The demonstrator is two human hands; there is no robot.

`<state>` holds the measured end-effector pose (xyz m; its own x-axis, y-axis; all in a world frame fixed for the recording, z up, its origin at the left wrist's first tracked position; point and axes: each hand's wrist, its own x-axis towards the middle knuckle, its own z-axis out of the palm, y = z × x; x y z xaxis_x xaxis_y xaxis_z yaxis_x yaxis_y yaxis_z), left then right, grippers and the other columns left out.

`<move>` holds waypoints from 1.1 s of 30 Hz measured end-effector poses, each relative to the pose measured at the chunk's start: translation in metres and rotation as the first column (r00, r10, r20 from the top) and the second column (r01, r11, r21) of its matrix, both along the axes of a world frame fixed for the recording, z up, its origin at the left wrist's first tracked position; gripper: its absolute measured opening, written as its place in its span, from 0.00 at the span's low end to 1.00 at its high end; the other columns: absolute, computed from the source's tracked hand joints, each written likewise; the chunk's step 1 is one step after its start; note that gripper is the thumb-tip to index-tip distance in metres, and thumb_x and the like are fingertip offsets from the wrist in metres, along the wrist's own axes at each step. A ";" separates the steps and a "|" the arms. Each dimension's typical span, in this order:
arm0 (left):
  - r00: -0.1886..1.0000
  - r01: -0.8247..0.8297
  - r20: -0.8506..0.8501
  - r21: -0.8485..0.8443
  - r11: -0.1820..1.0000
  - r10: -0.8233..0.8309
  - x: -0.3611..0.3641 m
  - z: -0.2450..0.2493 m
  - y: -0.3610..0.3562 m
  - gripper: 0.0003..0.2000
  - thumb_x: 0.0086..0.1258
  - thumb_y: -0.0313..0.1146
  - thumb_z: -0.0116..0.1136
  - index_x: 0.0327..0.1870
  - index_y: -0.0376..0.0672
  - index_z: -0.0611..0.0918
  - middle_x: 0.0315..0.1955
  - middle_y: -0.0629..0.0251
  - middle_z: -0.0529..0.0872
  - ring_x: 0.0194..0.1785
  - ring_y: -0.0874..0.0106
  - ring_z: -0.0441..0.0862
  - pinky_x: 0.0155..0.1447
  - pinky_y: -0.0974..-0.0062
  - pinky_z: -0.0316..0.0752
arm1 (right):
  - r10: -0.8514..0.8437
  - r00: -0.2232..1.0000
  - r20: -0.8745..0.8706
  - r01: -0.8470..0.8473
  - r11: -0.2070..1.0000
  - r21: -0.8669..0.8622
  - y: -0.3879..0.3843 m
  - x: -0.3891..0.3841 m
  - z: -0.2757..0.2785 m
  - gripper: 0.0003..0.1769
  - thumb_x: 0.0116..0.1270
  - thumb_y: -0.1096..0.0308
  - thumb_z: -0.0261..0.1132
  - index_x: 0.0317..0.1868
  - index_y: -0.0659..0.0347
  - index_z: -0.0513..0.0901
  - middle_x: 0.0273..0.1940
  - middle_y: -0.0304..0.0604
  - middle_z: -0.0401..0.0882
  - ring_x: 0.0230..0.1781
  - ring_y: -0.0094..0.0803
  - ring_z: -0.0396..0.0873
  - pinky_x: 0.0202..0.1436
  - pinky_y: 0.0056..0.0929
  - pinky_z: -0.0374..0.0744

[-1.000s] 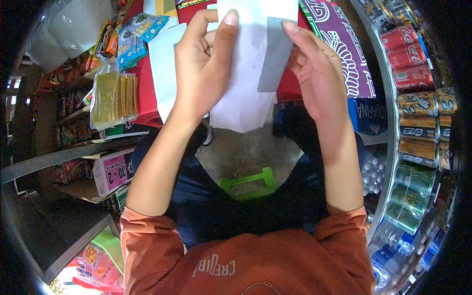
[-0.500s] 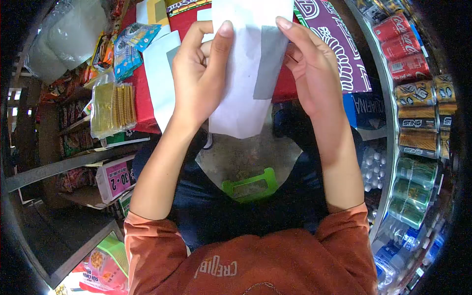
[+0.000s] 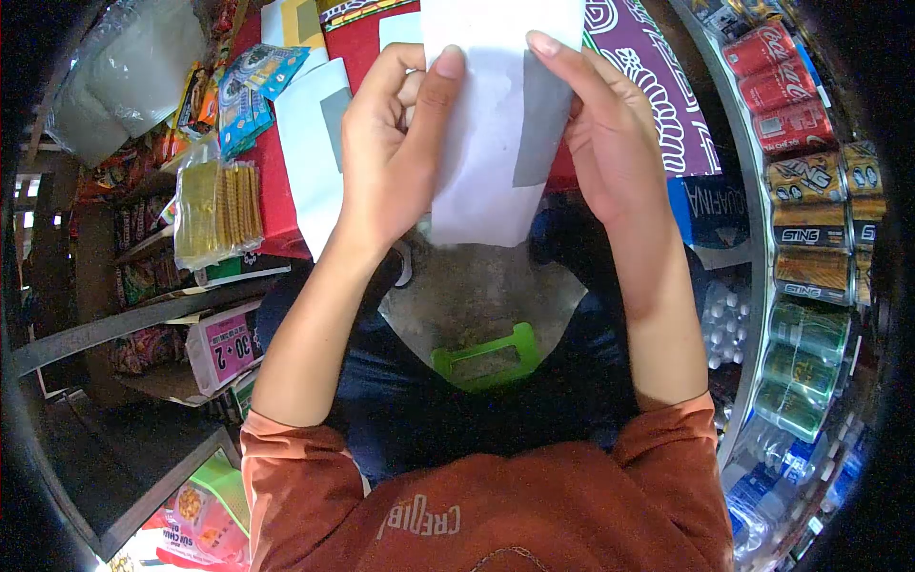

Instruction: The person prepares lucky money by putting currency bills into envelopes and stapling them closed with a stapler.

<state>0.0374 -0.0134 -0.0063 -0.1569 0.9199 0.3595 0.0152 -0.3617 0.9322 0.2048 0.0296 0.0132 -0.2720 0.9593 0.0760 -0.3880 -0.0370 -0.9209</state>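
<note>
rust-orange sleeves, printed shirt, dark trousers

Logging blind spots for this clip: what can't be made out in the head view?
Head view:
white envelope, gripped by left hand and right hand: top cut off by the upper edge.
Right hand's other fingers: hidden behind the envelope.
green cans: labels blurred near the lens rim.

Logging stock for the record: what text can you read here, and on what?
"STING": gold cans, right shelf.
"30+2": pink box.
"CREDIBL", upside down: orange shirt.
Red cans: script too blurred.
White envelope, held by left hand and right hand: no text.
</note>
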 end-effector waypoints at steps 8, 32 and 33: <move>1.000 -0.012 0.014 -0.033 0.999 0.012 0.001 0.001 -0.002 0.10 0.83 0.37 0.53 0.50 0.38 0.78 0.25 0.71 0.87 0.24 0.91 0.73 0.25 0.87 0.60 | -0.005 0.999 0.050 0.006 1.000 -0.010 0.013 0.018 -0.005 0.15 0.73 0.61 0.68 0.53 0.60 0.87 0.47 0.37 0.88 0.48 0.23 0.83 0.59 0.27 0.76; 0.985 0.055 -0.166 0.004 0.998 -0.053 0.000 -0.001 -0.004 0.08 0.82 0.36 0.56 0.44 0.41 0.77 0.16 0.80 0.75 0.19 0.92 0.61 0.22 0.84 0.48 | -0.164 0.984 0.067 0.171 0.978 -0.120 0.013 0.017 0.018 0.18 0.75 0.57 0.67 0.53 0.64 0.86 0.45 0.43 0.89 0.46 0.27 0.85 0.54 0.27 0.78; 0.986 0.053 -0.159 0.000 0.999 -0.053 0.001 0.001 -0.005 0.09 0.82 0.36 0.56 0.44 0.41 0.77 0.16 0.80 0.75 0.19 0.92 0.61 0.22 0.84 0.49 | -0.151 0.985 0.078 0.159 0.981 -0.109 0.013 0.019 0.018 0.18 0.75 0.57 0.66 0.53 0.64 0.86 0.45 0.43 0.89 0.46 0.26 0.85 0.53 0.27 0.78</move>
<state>0.0381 -0.0180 -0.0049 -0.0487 0.9239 0.3795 0.1435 -0.3695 0.9181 0.2237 0.0430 0.0315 -0.1204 0.9915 -0.0501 -0.3325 -0.0878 -0.9390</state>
